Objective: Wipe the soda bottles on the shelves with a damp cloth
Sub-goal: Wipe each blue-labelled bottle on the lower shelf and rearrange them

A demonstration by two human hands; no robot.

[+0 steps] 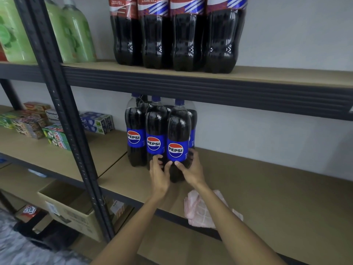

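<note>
Shelf [267, 178]: the middle board carried the Pepsi bottles at its left end; much of it to the right was bare.
Cola row [183, 39]: four large dark bottles stood on the board above, not in hand.
Pepsi group [145, 134]: several bottles stood packed together, touching, well back from the front edge.
Front bottle [178, 131]: upright on the shelf, held by both hands below its blue label. The step looked like handling or placing this bottle, not wiping it.
Cloth [198, 209]: a pink checked cloth lay crumpled at the shelf's front edge, partly under the right forearm, in neither hand. A next wipe would call for one hand to let go and take it up.
Left hand [159, 175]: fingers curled round the bottle's lower left side, thumb at the front.
Right hand [192, 169]: fingers wrapped round the right side, thumb pressing just under the label.
</note>
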